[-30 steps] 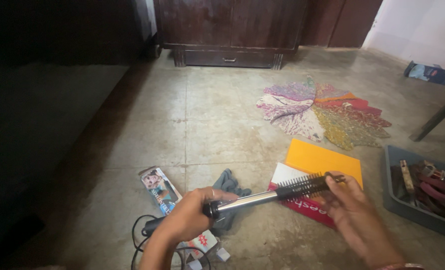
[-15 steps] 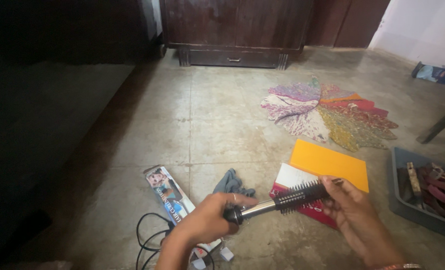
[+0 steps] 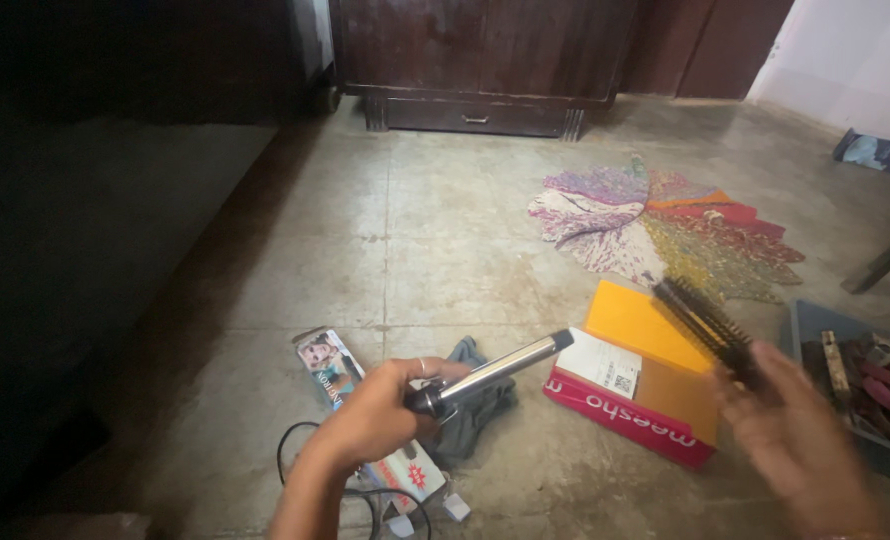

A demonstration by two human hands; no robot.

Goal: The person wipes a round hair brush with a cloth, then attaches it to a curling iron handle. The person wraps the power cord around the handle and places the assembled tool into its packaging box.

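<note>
My left hand [image 3: 380, 415] grips the curling iron [image 3: 495, 370] handle, barrel over the floor. My right hand [image 3: 795, 430] pinches the brush sleeve [image 3: 705, 325], held apart. Risk: the trailing cord [image 3: 305, 470] may snag.

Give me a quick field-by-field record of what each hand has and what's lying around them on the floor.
left hand: grips a silver metal curling rod by its black handle
right hand: holds a black bristled brush sleeve, blurred
between them: orange-and-red flat box
under rod: grey cloth
far floor: multicoloured round patchwork mat
right edge: grey tray
</note>
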